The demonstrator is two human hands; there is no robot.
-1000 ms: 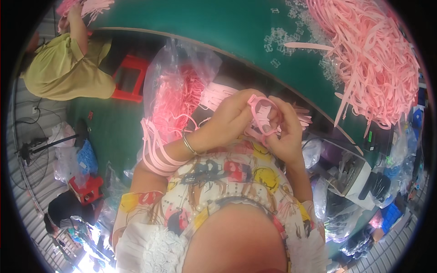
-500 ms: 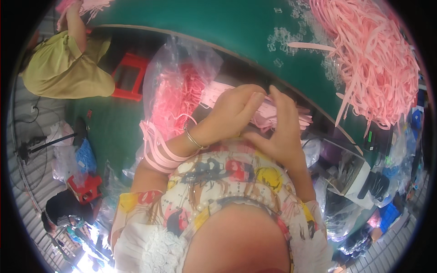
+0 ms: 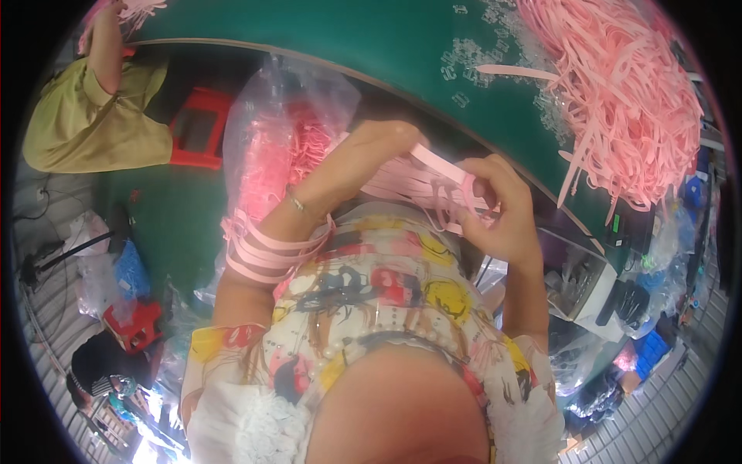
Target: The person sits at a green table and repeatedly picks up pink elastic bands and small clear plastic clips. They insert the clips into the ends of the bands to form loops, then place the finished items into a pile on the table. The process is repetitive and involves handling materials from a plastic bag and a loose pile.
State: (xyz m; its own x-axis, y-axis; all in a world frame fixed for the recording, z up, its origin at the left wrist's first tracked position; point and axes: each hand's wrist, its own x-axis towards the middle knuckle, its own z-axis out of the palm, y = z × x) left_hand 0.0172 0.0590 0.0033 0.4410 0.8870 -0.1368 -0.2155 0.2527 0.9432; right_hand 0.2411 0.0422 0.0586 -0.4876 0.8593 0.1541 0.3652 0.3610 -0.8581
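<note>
My left hand (image 3: 390, 143) is closed on one end of a flat pink strap (image 3: 438, 163), its fingertips partly hidden behind the hand. A short, taut stretch runs from there to my right hand (image 3: 506, 209), which grips the strap's other part between thumb and fingers, with a small loop hanging beside it. Below both hands, a bundle of pink straps (image 3: 398, 184) lies across my lap. Several pink strap loops (image 3: 267, 251) hang around my left forearm. Left of that arm stands a clear plastic bag (image 3: 259, 116) filled with pink straps.
On the green table (image 3: 371, 35) ahead lie a big heap of pink straps (image 3: 626, 100) and scattered clear plastic buckles (image 3: 471, 58). A red stool (image 3: 198, 127) stands beside a person in olive clothing (image 3: 100, 116). At right is a white box (image 3: 591, 290).
My hands have moved apart, and a single strap now stretches between them. The right hand has gone from open fingers over the bundle to gripping that strap.
</note>
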